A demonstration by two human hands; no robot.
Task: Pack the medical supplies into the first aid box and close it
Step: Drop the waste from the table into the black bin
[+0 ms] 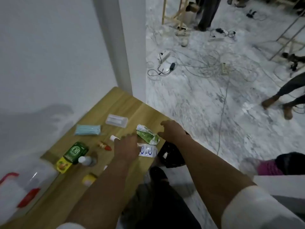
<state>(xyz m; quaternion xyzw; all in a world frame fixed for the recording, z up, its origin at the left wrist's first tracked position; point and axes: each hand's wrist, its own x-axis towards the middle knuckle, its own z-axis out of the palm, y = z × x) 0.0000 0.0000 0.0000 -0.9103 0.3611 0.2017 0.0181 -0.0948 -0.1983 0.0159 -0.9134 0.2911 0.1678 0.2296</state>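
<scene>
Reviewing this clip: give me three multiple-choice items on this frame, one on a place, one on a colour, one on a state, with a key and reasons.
1. Where does the green-and-white packet lie?
A. Between the two hands on the table
B. Inside the box
C. On the floor

2. What colour are the latches on the clear first aid box?
A. Blue
B. Red
C. Black

3. What is the right hand doing?
A. Gripping a bottle
B. Fingers spread, holding nothing
C. Resting on the box

Key: 1 A, the packet lies on the wooden table with the left hand beside it; 2 B, red clips show on the blurred box at lower left; 3 B, its fingers are open beside the packet.
</scene>
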